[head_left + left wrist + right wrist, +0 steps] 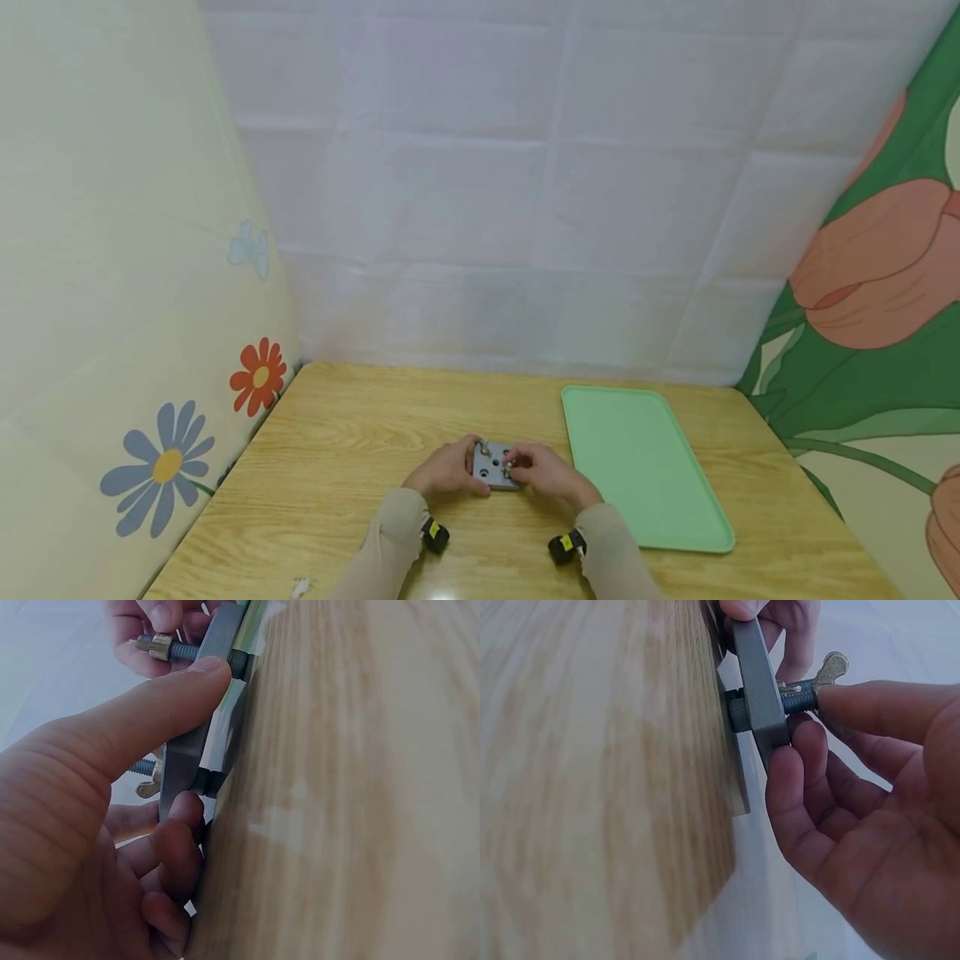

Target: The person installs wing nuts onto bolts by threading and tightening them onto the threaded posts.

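Observation:
A grey metal plate (491, 477) with several holes is held just over the wooden table. My left hand (448, 469) grips its left edge, the thumb (161, 712) along the near side and the other fingers curled at the far side. Two threaded bolts pass through the plate, their heads (238, 664) underneath. A brass wing nut (831, 667) sits on the right bolt (801, 703); my right hand (551, 477) pinches this wing nut while its lower fingers touch the plate's edge. The second wing nut (148, 787) is on the other bolt, near the plate's far left corner.
A light green tray (645, 467) lies on the wooden table (360, 433) to the right of the hands. A small whitish scrap (301, 587) is at the near left. Cloth walls surround the table at the back and both sides.

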`<state>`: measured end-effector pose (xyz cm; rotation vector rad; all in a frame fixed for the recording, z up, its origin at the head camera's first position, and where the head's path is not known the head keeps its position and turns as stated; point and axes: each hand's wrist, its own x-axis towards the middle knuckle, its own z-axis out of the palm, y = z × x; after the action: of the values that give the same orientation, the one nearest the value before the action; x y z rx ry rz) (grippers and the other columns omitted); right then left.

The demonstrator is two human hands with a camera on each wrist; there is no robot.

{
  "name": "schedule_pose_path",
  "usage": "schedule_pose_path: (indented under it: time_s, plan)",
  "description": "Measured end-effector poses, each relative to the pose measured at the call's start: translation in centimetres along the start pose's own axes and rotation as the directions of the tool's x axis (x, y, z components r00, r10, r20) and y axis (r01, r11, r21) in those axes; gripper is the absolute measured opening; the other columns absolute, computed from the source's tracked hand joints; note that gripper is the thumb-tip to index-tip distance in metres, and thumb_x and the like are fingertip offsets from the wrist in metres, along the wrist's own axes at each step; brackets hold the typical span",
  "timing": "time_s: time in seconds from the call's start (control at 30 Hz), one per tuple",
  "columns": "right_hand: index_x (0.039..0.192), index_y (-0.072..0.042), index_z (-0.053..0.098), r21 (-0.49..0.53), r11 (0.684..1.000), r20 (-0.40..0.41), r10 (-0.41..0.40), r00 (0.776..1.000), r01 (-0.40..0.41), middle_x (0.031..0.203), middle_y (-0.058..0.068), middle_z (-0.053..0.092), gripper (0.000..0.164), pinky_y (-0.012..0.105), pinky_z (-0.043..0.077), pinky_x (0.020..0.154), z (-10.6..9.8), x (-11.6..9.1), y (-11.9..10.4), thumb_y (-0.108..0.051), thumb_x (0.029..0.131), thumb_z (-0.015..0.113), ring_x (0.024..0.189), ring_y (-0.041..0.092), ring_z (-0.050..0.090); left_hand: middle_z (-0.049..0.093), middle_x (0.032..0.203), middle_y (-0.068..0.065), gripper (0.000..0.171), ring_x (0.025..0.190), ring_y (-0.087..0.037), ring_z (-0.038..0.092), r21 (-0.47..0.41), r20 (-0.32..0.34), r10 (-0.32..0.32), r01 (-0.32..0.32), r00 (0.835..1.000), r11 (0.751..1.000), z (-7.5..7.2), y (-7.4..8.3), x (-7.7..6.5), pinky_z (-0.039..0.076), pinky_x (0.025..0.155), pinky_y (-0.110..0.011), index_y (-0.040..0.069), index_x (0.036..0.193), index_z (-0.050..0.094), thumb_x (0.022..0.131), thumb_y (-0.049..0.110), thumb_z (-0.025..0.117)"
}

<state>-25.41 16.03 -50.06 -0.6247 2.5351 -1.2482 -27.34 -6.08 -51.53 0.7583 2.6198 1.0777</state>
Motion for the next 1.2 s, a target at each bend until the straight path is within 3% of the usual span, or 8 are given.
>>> schedule_pose_path:
  time_s: [0.3,0.4,0.5,0.6,0.73,0.83,1.2]
  plan:
    - [0.091,-0.015,0.058,-0.002,1.000,-0.014,-0.004,1.000,0.004,0.083,-0.002,0.056,0.012,0.028,0.043,0.060,0.13,-0.07,0.03,-0.021,0.082,0.062,0.073,0.014,0.052,0.052,0.072,0.004,0.077,0.061,-0.009,0.047,-0.014,0.001,0.001,-0.001,1.000,1.000,-0.03,-0.01,-0.04,0.037,0.055,-0.026,0.016,0.123,0.042,0.060,0.040,0.078]
    - [0.095,-0.012,0.057,0.024,1.000,-0.009,-0.009,1.000,0.010,0.085,0.001,0.055,0.012,0.028,0.043,0.062,0.10,-0.12,0.03,-0.010,0.083,0.058,0.075,0.015,0.051,0.052,0.072,0.004,0.078,0.061,-0.009,0.047,-0.006,-0.003,0.005,-0.005,1.000,1.000,-0.07,0.07,-0.09,0.038,0.055,-0.026,0.015,0.124,0.041,0.060,0.040,0.078]
    - [0.103,-0.004,0.054,0.133,0.991,0.012,-0.024,1.000,0.022,0.089,0.007,0.053,0.018,0.031,0.043,0.064,0.07,-0.26,0.00,0.000,0.087,0.046,0.077,0.018,0.050,0.052,0.072,0.004,0.079,0.061,-0.009,0.047,-0.010,-0.004,-0.002,0.001,1.000,1.000,-0.10,0.22,-0.20,0.038,0.056,-0.026,0.014,0.124,0.041,0.059,0.039,0.079]
    - [0.110,-0.003,0.052,0.153,0.988,0.020,-0.038,0.999,0.034,0.090,0.008,0.053,0.022,0.033,0.044,0.065,0.02,-0.35,-0.08,-0.003,0.092,0.041,0.077,0.019,0.051,0.052,0.072,0.003,0.079,0.062,-0.010,0.047,-0.028,0.000,-0.022,0.022,1.000,0.999,-0.08,0.33,-0.31,0.037,0.055,-0.027,0.014,0.124,0.042,0.059,0.037,0.079]
    - [0.118,-0.012,0.052,0.039,0.999,0.021,-0.035,0.999,0.034,0.092,0.000,0.055,0.028,0.032,0.042,0.068,-0.15,-0.37,-0.29,-0.013,0.090,0.049,0.081,0.016,0.051,0.052,0.073,0.002,0.077,0.063,-0.011,0.046,-0.037,0.001,-0.041,0.041,0.999,0.998,0.00,0.30,-0.29,0.037,0.056,-0.028,0.016,0.124,0.042,0.059,0.037,0.079]
    - [0.119,-0.013,0.052,0.020,0.999,0.033,-0.033,0.999,0.032,0.093,0.001,0.055,0.031,0.033,0.041,0.069,-0.25,-0.57,-0.87,-0.013,0.088,0.052,0.083,0.016,0.050,0.052,0.074,0.003,0.077,0.064,-0.011,0.046,-0.030,-0.001,-0.037,0.037,0.999,0.999,0.05,0.23,-0.22,0.037,0.057,-0.027,0.016,0.123,0.043,0.059,0.037,0.079]
    - [0.098,-0.018,0.062,-0.023,1.000,0.007,-0.016,1.000,0.016,0.092,-0.004,0.055,0.013,0.031,0.041,0.068,-0.06,-0.05,-0.09,-0.017,0.086,0.057,0.081,0.014,0.050,0.052,0.070,0.003,0.079,0.059,-0.010,0.046,0.001,0.001,-0.033,0.033,0.999,0.999,-0.05,0.34,-0.17,0.036,0.053,-0.026,0.016,0.125,0.041,0.060,0.039,0.078]
